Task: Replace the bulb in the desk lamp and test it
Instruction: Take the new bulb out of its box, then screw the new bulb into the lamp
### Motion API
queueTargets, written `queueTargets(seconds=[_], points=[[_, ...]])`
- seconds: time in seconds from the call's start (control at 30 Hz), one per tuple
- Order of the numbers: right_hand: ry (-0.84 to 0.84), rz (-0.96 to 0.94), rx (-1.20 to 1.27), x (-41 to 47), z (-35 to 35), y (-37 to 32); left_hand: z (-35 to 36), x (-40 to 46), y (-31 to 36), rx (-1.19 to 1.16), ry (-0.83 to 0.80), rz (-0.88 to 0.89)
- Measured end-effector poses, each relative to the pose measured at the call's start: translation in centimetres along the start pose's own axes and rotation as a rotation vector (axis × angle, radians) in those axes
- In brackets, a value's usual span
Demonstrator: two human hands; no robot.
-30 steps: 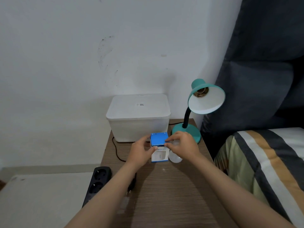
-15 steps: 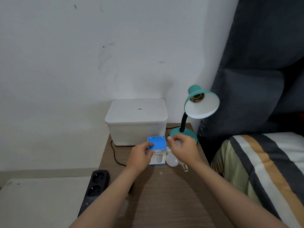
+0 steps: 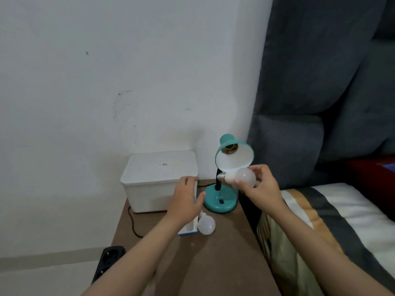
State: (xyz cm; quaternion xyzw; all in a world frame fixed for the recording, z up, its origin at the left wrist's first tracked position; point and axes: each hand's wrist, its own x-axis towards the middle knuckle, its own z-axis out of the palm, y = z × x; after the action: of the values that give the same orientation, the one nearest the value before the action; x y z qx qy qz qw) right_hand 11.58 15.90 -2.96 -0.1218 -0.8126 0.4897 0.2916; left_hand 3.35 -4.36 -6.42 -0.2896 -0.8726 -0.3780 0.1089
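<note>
A brown bedside table [image 3: 224, 263] stands against a scuffed white wall [image 3: 106, 82], with a striped bed [image 3: 333, 221] and a dark grey headboard [image 3: 320, 103] to its right. At the far right of the table a teal lamp [image 3: 221, 201] tilts its white-lined shade [image 3: 235, 155] toward the camera, and the brass socket [image 3: 229, 148] inside it holds no bulb. The right hand [image 3: 259, 189] is raised just below the shade, fingers closed around a white bulb [image 3: 241, 178] whose metal screw base points left, near the shade's lower rim but not in the socket. The left hand [image 3: 186, 201] hovers open over the table, fingers loosely spread and holding nothing, in front of a white lidded tub [image 3: 158, 180] at the far left. Under that hand lies a white and blue carton [image 3: 188, 229], mostly hidden, and a second bulb [image 3: 206, 225] rests on the table touching its right side, base pointing away. A black cord [image 3: 132, 225] trails along the table's left edge, and a black power strip [image 3: 108, 261] lies on the pale floor [image 3: 42, 278] at the near left
</note>
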Motion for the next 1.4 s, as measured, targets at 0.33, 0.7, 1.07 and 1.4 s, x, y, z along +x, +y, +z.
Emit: queueTargets(seconds=[0.33, 0.7, 1.07, 1.4], points=[[0.134, -0.377, -0.172, 3.0, 2.1, 0.4, 0.4, 5.6, 3.0, 0.036, 0.121, 0.311], [0.222, -0.482, -0.464, 5.0, 4.3, 2.0, 0.6, 9.3, 2.2, 0.081, 0.070, 0.462], [0.320, -0.587, -0.666, 6.3, 4.6, 2.4, 1.2, 9.8, 3.3, -0.039, 0.081, 0.410], [0.341, -0.434, -0.495, 6.0, 4.9, 2.0, 1.1, 9.4, 3.6, -0.070, 0.072, 0.357]])
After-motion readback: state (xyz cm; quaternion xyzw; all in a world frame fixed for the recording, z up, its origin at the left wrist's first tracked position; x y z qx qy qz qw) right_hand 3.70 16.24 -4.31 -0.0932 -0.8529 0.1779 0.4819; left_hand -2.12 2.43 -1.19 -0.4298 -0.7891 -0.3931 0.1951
